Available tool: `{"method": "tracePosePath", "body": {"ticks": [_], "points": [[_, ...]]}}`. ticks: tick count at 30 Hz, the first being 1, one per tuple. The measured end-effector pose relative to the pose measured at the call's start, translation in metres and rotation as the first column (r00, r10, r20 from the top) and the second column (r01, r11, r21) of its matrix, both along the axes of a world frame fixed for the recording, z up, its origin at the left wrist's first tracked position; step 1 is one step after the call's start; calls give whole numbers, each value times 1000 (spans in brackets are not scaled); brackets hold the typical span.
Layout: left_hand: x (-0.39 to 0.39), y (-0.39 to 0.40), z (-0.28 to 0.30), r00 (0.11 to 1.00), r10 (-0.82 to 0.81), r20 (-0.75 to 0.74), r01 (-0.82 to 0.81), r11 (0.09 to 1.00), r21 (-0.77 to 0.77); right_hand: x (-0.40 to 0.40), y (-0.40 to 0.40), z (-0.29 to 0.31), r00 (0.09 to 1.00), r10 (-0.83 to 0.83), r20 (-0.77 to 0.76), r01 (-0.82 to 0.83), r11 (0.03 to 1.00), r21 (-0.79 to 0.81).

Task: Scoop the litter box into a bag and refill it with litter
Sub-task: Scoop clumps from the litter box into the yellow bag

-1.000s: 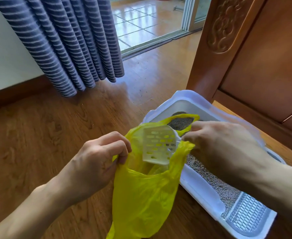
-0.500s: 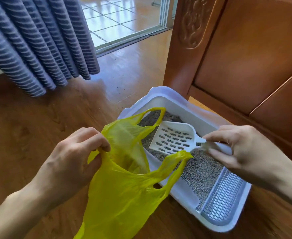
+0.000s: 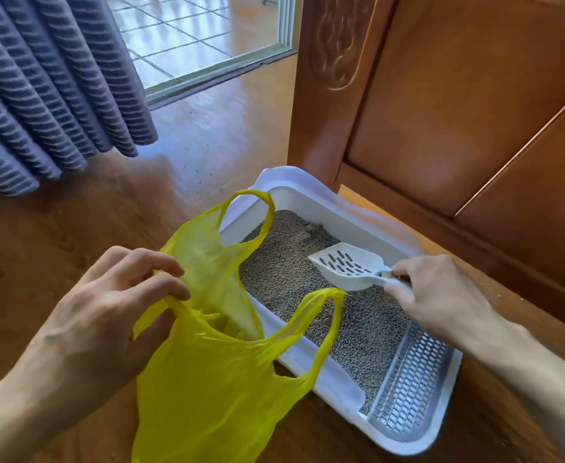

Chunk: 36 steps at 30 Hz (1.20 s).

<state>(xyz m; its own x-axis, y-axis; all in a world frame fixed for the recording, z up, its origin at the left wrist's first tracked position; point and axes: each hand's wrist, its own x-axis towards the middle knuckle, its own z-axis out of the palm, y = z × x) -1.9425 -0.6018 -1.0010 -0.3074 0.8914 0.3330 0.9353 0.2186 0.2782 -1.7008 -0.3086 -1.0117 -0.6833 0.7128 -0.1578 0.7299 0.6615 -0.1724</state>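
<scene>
- Where the left hand point(image 3: 107, 315) pinches the yellow bag point(image 3: 214, 369) at its rim, the bag's bottom runs off the lower edge.
- The right hand point(image 3: 441, 295) grips the white scoop point(image 3: 348, 267); its fingers hide most of the handle.
- The scoop hovers over grey litter point(image 3: 288, 272) in the white litter box point(image 3: 311, 192) on the wooden floor point(image 3: 40, 228).
- No writing is legible.

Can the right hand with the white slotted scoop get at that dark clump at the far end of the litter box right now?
Probably yes: the right hand holds the white slotted scoop over open litter, nothing between it and the dark clump.
</scene>
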Motion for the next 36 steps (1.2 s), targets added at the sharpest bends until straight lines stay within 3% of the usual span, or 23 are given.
{"method": "tracePosePath", "body": {"ticks": [11, 16, 24, 36], "points": [[-6, 10, -9, 997, 5, 71, -9, 998, 65, -62, -3, -22, 999, -34, 9, 35, 995, -96], [-13, 13, -15, 995, -4, 97, -5, 996, 91, -94, -4, -22, 994, -84, 68, 88, 994, -66], [-16, 16, -26, 992, -10, 129, -2, 996, 89, -112, -6, -50, 996, -83, -40, 81, 996, -39], [-18, 14, -32, 986, -27, 163, 13, 996, 91, -101, 10, -82, 966, 93, -241, -97, 995, -6]]}}
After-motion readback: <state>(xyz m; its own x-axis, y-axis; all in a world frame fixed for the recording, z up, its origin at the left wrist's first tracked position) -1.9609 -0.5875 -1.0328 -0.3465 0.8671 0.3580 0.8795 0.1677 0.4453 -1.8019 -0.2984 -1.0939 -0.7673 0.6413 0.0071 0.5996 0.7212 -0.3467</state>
